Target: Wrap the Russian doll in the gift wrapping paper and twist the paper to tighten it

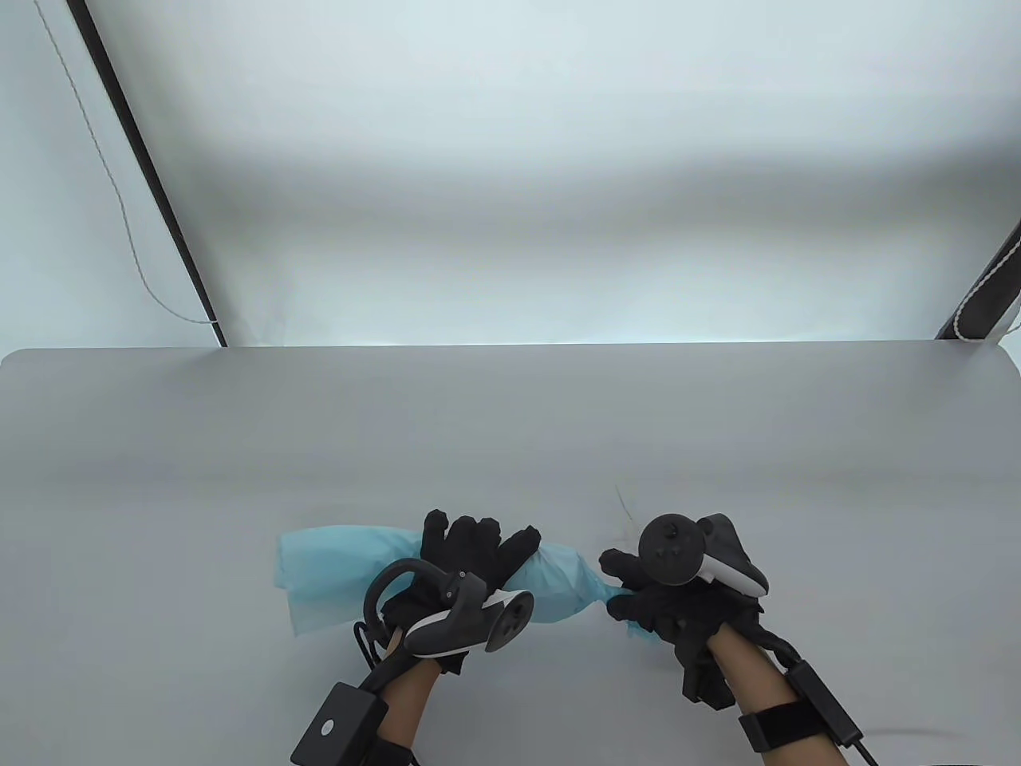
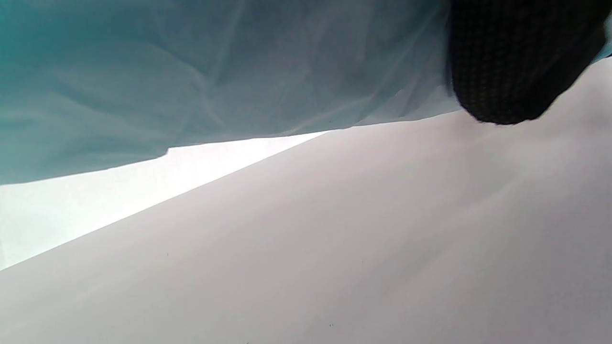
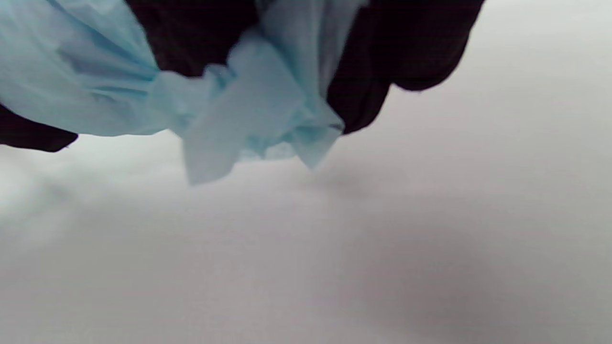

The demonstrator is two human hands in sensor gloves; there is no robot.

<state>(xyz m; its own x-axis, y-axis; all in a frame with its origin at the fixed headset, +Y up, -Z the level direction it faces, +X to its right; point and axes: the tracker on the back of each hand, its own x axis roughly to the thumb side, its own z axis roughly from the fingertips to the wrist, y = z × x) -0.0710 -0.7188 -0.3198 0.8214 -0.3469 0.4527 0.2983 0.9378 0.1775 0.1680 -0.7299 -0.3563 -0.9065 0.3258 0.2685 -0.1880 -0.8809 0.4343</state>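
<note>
Light blue wrapping paper (image 1: 558, 586) forms a bundle lying sideways near the table's front edge; the doll inside it is hidden. My left hand (image 1: 471, 558) lies over the bundle's middle with its fingers curled round it. The paper's left end (image 1: 335, 570) stays loose and wide, and it fills the top of the left wrist view (image 2: 191, 71). My right hand (image 1: 638, 594) grips the gathered right end of the paper. The right wrist view shows that crumpled end (image 3: 248, 105) bunched between my dark fingers (image 3: 406, 48), just above the table.
The grey table (image 1: 510, 431) stretches back to a pale wall. A black post (image 1: 151, 167) with a thin cord stands at the back left, another dark post (image 1: 989, 287) at the back right.
</note>
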